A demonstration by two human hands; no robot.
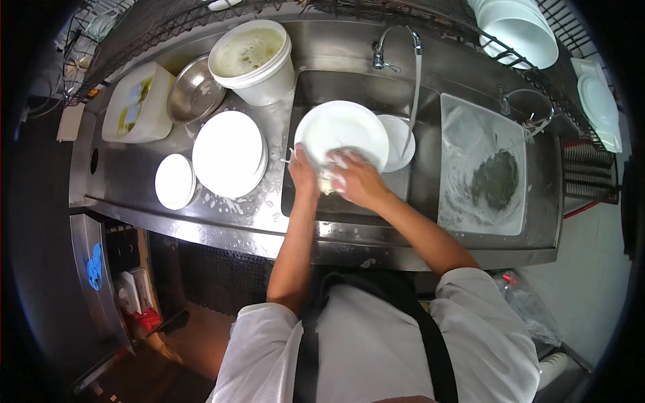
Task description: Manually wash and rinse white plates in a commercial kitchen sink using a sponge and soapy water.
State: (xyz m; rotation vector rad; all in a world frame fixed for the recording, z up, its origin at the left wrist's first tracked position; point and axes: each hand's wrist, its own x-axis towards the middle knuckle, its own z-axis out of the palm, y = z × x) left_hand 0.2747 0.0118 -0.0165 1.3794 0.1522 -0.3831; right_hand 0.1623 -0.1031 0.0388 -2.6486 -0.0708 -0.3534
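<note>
A white round plate (340, 128) is held up over the stainless steel sink basin (365, 83). My left hand (303, 171) grips its lower left rim, thumb along the edge. Against the plate's lower part lies my right hand (357, 177), blurred by motion and streaked with white suds. Whatever is under its fingers is too blurred to make out. A pale yellowish lump (326, 185) shows between the hands, below the rim. Behind the held plate, a smaller white dish (400, 143) sits in the basin, beneath the hose of the faucet (417, 75).
On the left counter stand a stack of large white plates (228, 153), a stack of small ones (174, 181), a steel bowl (195, 93), a bucket of cloudy liquid (257, 80) and a plastic tub (138, 108). A white basin of sudsy water (481, 171) lies right. Wire shelving (453, 25) overhangs the back.
</note>
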